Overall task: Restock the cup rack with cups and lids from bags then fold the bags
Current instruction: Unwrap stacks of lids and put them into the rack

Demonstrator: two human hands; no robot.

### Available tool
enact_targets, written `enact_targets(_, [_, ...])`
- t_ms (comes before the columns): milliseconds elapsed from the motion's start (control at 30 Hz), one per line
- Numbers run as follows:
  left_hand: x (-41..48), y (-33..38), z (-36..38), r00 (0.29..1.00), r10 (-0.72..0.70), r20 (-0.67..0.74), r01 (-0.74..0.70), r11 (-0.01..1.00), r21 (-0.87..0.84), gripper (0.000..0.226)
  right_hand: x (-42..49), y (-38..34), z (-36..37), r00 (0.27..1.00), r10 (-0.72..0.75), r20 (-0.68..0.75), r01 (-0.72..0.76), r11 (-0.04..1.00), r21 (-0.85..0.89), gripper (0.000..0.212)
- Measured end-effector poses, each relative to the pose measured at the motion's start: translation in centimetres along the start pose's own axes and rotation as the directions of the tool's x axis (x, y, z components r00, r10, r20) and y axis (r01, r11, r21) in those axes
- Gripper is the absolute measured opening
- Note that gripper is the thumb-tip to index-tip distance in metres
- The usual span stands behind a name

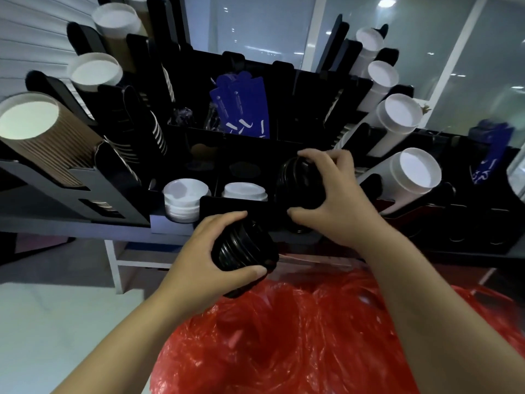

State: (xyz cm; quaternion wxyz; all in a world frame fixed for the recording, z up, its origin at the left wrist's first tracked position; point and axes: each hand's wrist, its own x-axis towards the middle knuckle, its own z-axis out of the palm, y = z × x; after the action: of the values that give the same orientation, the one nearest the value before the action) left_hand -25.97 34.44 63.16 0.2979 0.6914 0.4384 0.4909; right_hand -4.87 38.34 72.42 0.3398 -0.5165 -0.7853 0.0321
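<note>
Hands outstretched — left hand point(207, 260), right hand point(332, 200) fingers each grasping black lid stack.

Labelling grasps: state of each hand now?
Left hand: closed on a stack of black plastic lids.
Right hand: closed on another black lid stack.

Glossy plastic, matt rack, ribbed paper.
The crinkled red plastic bag point(298, 336) shines; the stacked black plastic lids point(241, 248) look glossy and ridged; the black cup rack point(233, 204) looks smooth, matt; the brown paper cups point(48, 146) are ribbed; white plastic lids point(184, 199) look smooth.
</note>
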Motion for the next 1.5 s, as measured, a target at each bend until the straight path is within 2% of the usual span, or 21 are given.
enact_targets(100, [0.3,0.1,0.2,1.0,0.005,0.008,-0.005,1.0,-0.002,0.074,2.6,0.2,-0.8,0.996,-0.023,0.088,0.046,0.96,-0.276,0.087])
enact_targets(200, [0.3,0.0,0.3,1.0,0.012,0.019,-0.013,1.0,0.01,0.074,4.6,0.7,-0.4,0.977,0.058,0.206,0.067,0.83,-0.553,0.089])
enact_targets(267, [0.3,-0.1,0.3,1.0,0.016,0.027,-0.017,1.0,0.015,0.074,5.3,1.0,0.1,0.959,0.114,0.26,0.082,0.765,-0.638,0.086])
enact_targets(333, [0.2,-0.3,0.3,0.999,0.017,0.03,-0.018,1.0,0.023,0.075,5.9,1.5,0.7,0.942,0.13,0.308,0.106,0.758,-0.644,0.081])
enact_targets(467, [0.3,-0.6,0.1,1.0,0.021,0.023,-0.022,0.999,0.032,0.075,6.1,2.0,2.0,0.889,0.179,0.423,0.092,0.834,-0.545,0.066])
enact_targets(600, [0.3,-0.9,0.2,0.999,0.015,0.028,-0.015,1.0,0.016,0.074,5.6,2.4,2.9,0.893,0.209,0.399,0.052,0.833,-0.55,0.053])
enact_targets(767, [0.3,-1.0,0.6,0.999,0.009,0.04,-0.009,1.0,-0.006,0.074,4.9,2.4,2.6,0.867,0.251,0.431,-0.03,0.888,-0.458,0.066])
enact_targets(833, [0.3,-0.9,0.7,0.999,0.013,0.033,-0.013,1.0,-0.007,0.075,4.5,2.1,2.1,0.907,0.213,0.362,-0.049,0.91,-0.412,0.061])
enact_targets(933, [0.1,-0.7,1.0,1.0,0.014,0.005,-0.014,1.0,-0.023,0.075,3.3,1.3,1.4,0.984,0.105,0.144,-0.058,0.953,-0.298,0.045])
enact_targets(1000, [-0.1,-0.4,1.1,1.0,0.022,-0.007,-0.022,0.999,-0.026,0.076,1.7,0.2,1.0,0.999,0.034,0.039,-0.028,0.987,-0.159,0.035])
enact_targets(1067, [-0.3,-0.2,1.2,0.999,0.034,-0.013,-0.034,0.999,-0.007,0.077,-0.5,-1.0,0.9,1.0,0.022,0.009,-0.022,1.0,0.005,0.032])
enact_targets(1100, [-0.4,0.0,1.2,0.999,0.041,-0.014,-0.041,0.999,0.009,0.078,-1.6,-1.5,1.0,0.998,0.044,0.034,-0.046,0.995,0.088,0.035])
enact_targets(1167, [-0.6,0.1,1.4,0.998,0.062,-0.009,-0.061,0.997,0.047,0.079,-3.8,-2.2,1.5,0.979,0.109,0.171,-0.145,0.966,0.216,0.052])
enact_targets(1233, [-0.9,0.2,1.7,0.997,0.083,0.008,-0.083,0.994,0.071,0.085,-5.4,-2.5,2.4,0.937,0.149,0.315,-0.237,0.935,0.263,0.068])
enact_targets(1267, [-1.0,0.2,1.8,0.996,0.086,0.029,-0.088,0.993,0.08,0.089,-6.1,-2.5,2.8,0.923,0.154,0.352,-0.26,0.925,0.277,0.068])
enact_targets(1500, [-1.9,0.6,2.7,0.974,0.018,0.224,-0.043,0.993,0.108,0.12,-8.6,-1.6,3.4,0.923,0.265,0.28,-0.351,0.878,0.325,0.053])
